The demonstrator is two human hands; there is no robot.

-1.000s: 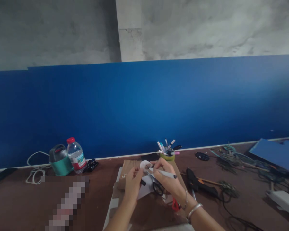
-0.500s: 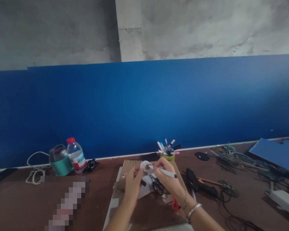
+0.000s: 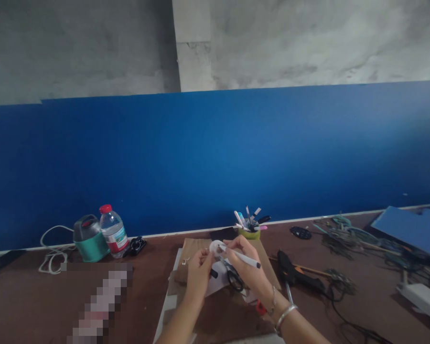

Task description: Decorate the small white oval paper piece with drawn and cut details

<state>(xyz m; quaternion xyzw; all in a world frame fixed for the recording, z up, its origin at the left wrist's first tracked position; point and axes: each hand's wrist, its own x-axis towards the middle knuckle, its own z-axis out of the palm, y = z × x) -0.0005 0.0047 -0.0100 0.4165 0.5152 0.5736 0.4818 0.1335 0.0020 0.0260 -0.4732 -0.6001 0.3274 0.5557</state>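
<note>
1. The left hand (image 3: 198, 274) pinches a small white round piece (image 3: 215, 246) between thumb and fingertips. It holds the piece up above the brown cardboard (image 3: 186, 267).
2. The right hand (image 3: 247, 267) grips a white marker pen (image 3: 241, 256) with the fingers pressed around it.
3. The pen's long line runs from 10 o'clock to 4 o'clock. Its tip is at the 10 o'clock end, right at the round piece. I cannot tell if the tip touches.
4. The round piece is at 1 o'clock from the left hand and at 10 o'clock from the right hand. Both hands are close together.
5. Black scissors (image 3: 232, 277) lie just under the hands on white paper (image 3: 215, 284).
6. A cup of pens (image 3: 250, 228) stands at 12 o'clock, near the blue wall board (image 3: 215, 157).
7. A black glue gun (image 3: 297, 276) lies at 3 o'clock. The brown table (image 3: 39, 306) has open room at 9 o'clock.
</note>
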